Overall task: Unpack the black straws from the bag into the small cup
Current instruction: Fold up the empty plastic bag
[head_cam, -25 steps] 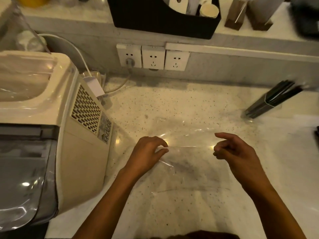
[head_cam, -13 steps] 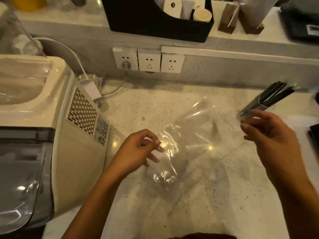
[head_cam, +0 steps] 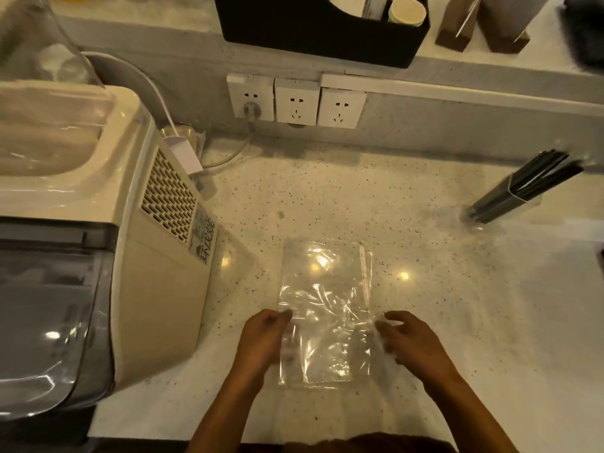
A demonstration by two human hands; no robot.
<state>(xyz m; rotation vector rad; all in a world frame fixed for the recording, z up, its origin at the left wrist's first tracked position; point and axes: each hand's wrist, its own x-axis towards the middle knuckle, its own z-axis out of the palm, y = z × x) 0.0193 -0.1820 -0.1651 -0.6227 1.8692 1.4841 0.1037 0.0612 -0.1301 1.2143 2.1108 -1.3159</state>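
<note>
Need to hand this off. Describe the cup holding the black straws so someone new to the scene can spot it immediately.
Start at the speckled counter below the three wall sockets, then look to its far right edge. There a small clear cup holds a bundle of black straws leaning up and right. It is the only dark item on the counter; the flat clear bag lies between the hands.

the bag (head_cam: 325,308) at lower centre is thin clear plastic film, glossy and crinkled. it lies on a speckled, stone-like counter (head_cam: 359,197) with a smooth sheen. the black straws (head_cam: 523,188) at right look matt, standing in a clear cup (head_cam: 503,207). the cream machine (head_cam: 147,256) at left is smooth plastic with a glossy, tinted see-through front.
</note>
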